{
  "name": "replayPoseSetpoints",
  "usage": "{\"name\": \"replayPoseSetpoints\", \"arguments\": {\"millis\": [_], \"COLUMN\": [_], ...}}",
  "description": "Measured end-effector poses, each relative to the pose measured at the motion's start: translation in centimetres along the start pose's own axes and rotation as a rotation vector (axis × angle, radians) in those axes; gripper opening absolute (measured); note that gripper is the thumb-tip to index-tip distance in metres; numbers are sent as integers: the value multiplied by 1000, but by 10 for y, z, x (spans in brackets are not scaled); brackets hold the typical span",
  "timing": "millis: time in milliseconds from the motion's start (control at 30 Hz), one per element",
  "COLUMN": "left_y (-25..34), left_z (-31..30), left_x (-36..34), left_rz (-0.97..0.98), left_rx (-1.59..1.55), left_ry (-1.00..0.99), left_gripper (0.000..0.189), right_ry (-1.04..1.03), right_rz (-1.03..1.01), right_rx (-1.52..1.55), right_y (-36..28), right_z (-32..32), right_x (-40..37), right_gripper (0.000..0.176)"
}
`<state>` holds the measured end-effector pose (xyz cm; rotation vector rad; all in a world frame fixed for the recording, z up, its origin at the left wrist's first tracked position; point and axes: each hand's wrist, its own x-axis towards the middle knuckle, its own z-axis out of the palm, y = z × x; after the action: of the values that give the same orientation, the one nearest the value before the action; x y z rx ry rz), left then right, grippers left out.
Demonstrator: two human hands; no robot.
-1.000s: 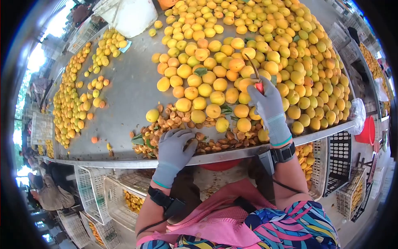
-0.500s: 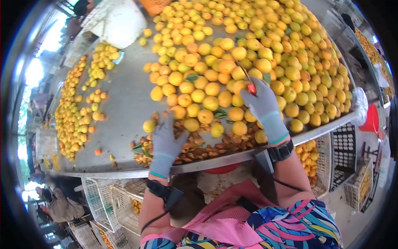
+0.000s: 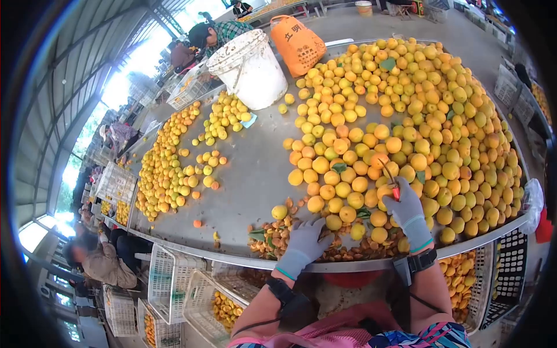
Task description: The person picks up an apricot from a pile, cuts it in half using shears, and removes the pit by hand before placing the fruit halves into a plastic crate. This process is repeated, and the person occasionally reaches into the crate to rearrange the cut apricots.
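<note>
A large spread of yellow-orange fruit (image 3: 452, 127) covers the right of the metal table (image 3: 249, 168). My right hand (image 3: 408, 210), in a grey glove, is closed round a thin curved tool with a red handle (image 3: 396, 192), over the fruit. Near the table's front edge, my gloved left hand (image 3: 306, 243) rests on a heap of fruit pits and scraps (image 3: 272, 236), fingers apart, with nothing visible in it. Whole fruit lies just beyond both hands.
A white bucket (image 3: 255, 72) and an orange bag (image 3: 296, 45) stand at the table's far side. More fruit (image 3: 165, 174) lies at the left. Crates (image 3: 174, 284) sit below the front edge. Other people (image 3: 104, 261) work at the left and far side.
The view has tilted up and turned left, so the bucket, bag and other people show more fully. My left hand has flattened onto the scraps; my right hand still holds the tool.
</note>
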<state>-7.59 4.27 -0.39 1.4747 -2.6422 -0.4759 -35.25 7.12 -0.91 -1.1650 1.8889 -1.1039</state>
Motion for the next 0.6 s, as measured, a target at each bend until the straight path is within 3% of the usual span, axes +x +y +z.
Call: {"name": "replayPoseSetpoints", "arguments": {"millis": [33,67,133,400,467,500,533,600], "left_y": [5,11,24,54,57,55,54,54], "left_z": [-2,-2,0,1,-5,0,2,3], "left_x": [1,-1,-10,-2,5,5,7,13], "left_rz": [-38,-33,157,208,7,3,2,-67], "left_rx": [-29,-31,9,-39,-245,-289,-298,-740], "left_ry": [-120,-119,-76,42,51,184,184,291], "left_gripper": [52,52,51,47,43,41,41,44], "right_ry": [-2,-7,13,-16,26,-30,-87,-161], "right_rz": [13,27,14,39,-13,23,58,117], "right_rx": [15,29,28,65,31,210,388,474], "right_y": [2,4,9,-5,3,-6,-17,-50], "right_z": [0,1,4,0,1,-2,-4,-13], "right_x": [1,1,4,-4,-5,-11,-16,-32], "right_gripper": [49,50,52,53,48,45,41,40]}}
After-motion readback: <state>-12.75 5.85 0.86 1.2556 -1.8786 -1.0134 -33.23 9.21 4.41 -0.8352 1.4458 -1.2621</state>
